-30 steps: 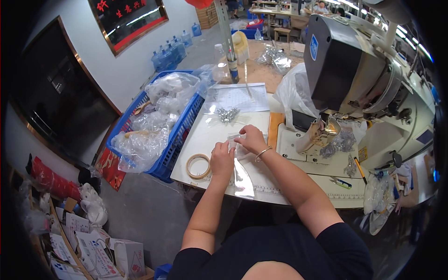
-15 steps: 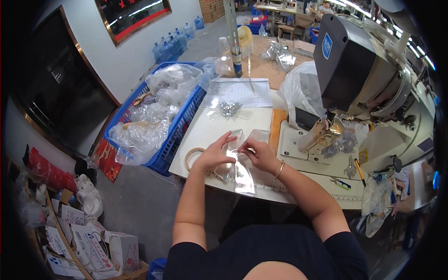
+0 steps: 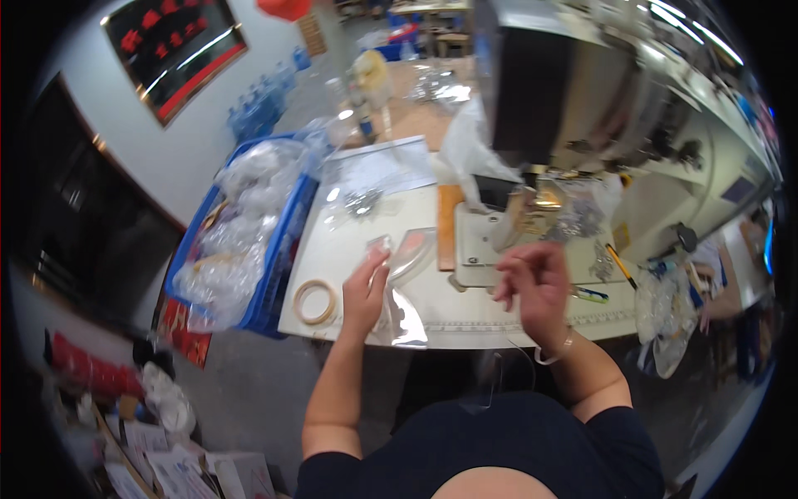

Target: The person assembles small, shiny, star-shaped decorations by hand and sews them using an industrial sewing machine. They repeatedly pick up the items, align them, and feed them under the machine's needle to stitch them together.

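My left hand (image 3: 364,293) is over the front left of the white worktable, its fingertips closed on a clear plastic sheet (image 3: 410,323). The sheet is shiny and reaches toward the table's front edge. Another curved clear piece (image 3: 413,251) lies just right of the fingertips. My right hand (image 3: 536,287) is raised in front of the machine's base plate, fingers loosely bent and apart. It is a little blurred, and nothing shows in it. A roll of tape (image 3: 314,302) lies flat left of my left hand. Behind it sits a pile of small silvery metal parts (image 3: 362,202).
A blue basket (image 3: 278,270) of clear plastic pieces stands along the table's left side. The dark machine head (image 3: 532,83) overhangs the right. Snips (image 3: 590,294) and a yellow pencil (image 3: 619,264) lie at right. Paper sheets (image 3: 407,166) lie behind the metal parts.
My right hand has left the plastic and moved right, rising before the machine. My left hand stays at the sheet. The whole view has turned, shifting the table leftward.
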The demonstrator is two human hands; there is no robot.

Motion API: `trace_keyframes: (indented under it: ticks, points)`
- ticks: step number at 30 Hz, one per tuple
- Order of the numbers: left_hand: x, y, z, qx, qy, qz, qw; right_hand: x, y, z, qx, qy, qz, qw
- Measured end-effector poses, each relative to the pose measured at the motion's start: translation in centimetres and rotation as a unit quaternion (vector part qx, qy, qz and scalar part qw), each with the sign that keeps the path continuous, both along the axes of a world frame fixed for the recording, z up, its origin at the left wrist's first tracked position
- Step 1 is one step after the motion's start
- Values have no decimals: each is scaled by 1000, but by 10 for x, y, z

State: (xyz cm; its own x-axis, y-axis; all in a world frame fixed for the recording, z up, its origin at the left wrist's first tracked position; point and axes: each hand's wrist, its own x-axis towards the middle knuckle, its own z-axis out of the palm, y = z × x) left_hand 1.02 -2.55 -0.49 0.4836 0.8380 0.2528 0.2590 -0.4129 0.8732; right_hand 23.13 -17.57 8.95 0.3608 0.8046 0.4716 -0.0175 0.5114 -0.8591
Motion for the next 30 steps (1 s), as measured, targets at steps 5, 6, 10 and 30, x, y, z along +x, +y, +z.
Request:
trace_keyframes:
  ticks: [5,6,10,30]
  points:
    - [62,-93,17,-365,-249,-254,860,-7,30,-42,-48,-203,-50,977]
    - [68,-96,15,-357,-187,-231,886,-3,32,-44,-69,-221,-18,973]
    - [66,-91,3,-411,-202,-117,881,54,12,-52,-46,-288,-111,950]
    - [77,-91,24,-424,-296,-112,848,180,18,-37,-227,-552,-262,758]
